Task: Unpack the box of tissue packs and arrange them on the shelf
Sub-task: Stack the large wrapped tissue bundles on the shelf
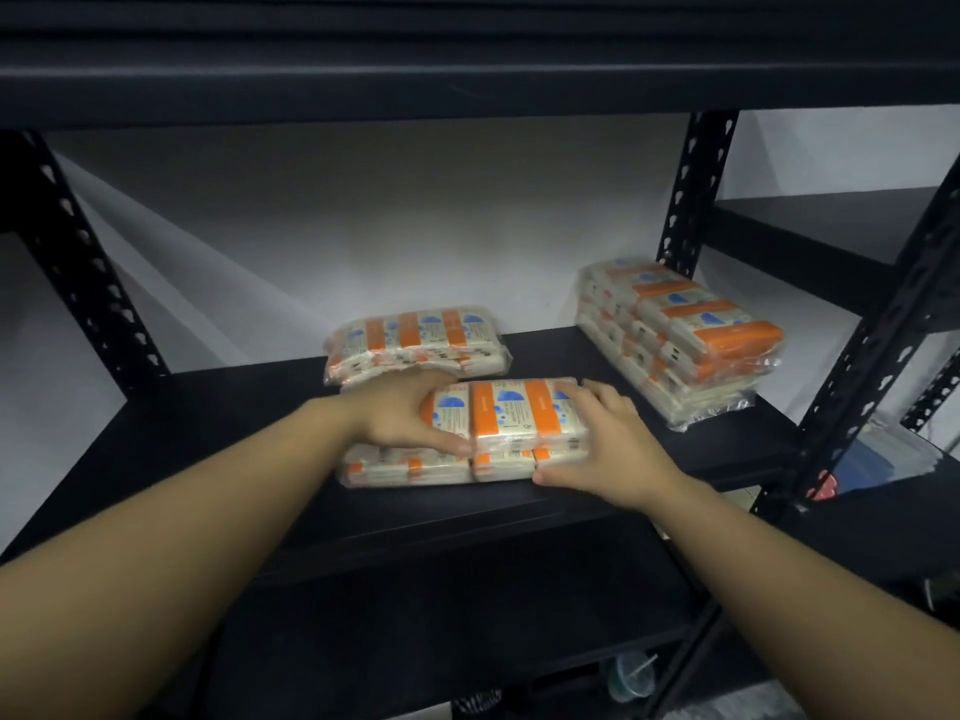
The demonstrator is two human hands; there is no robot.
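Gripping the front pack (511, 418) near the shelf's (208, 407) front edge, left hand (400, 413) and right hand (605, 449) clasp its ends.

Below me a plastic cup with a straw (630, 675) stands near the floor; behind the black uprights I see a white wall (363, 226).

On the black metal shelf board (218, 423), the orange-and-cream plastic-wrapped tissue bundle (498, 433) lies near the front edge, left hand (400, 413) on its left end, right hand (608, 444) at its right end. Just behind it lies a second wrapped tissue bundle (415, 340). Off to its right, toward the back, sits a taller stack of wrapped tissue bundles (680, 335), beside the black perforated upright post (696, 189).
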